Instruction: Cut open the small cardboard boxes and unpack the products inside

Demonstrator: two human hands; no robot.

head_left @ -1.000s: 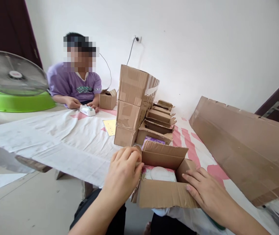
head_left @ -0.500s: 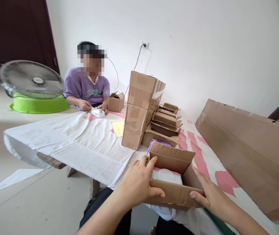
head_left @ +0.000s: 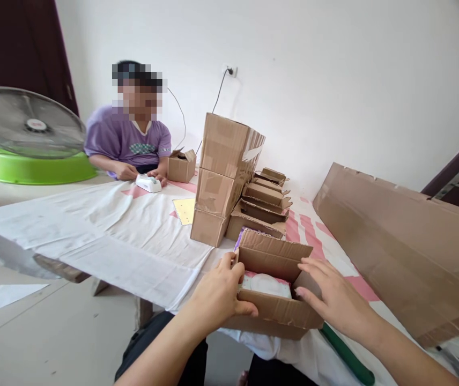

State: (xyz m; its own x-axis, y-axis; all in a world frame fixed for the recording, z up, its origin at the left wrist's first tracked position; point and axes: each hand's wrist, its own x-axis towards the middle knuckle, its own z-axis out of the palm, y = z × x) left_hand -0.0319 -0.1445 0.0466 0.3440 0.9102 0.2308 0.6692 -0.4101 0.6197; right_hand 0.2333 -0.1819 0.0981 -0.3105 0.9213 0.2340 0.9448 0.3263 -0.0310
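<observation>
In front of me, at the table's near edge, is an open cardboard box with its back flap standing up. Inside lies a white and pink packet with a pale round lid on top. My left hand grips the box's left end, thumb along the front wall and fingers over the side. My right hand is at the right end, fingers stretched over the opening and thumb apart from them, holding nothing. A purple-edged item shows partly behind the box.
Stacked closed cartons stand beyond the box, with several open cartons to their right. A large cardboard sheet leans along the right. A green-handled tool lies near my right wrist. Across the cloth-covered table, a person handles a white device.
My right hand has risen from the box's right front corner and reaches over its right end. The left hand keeps its hold. The whole view has shifted, with things appearing further left.
</observation>
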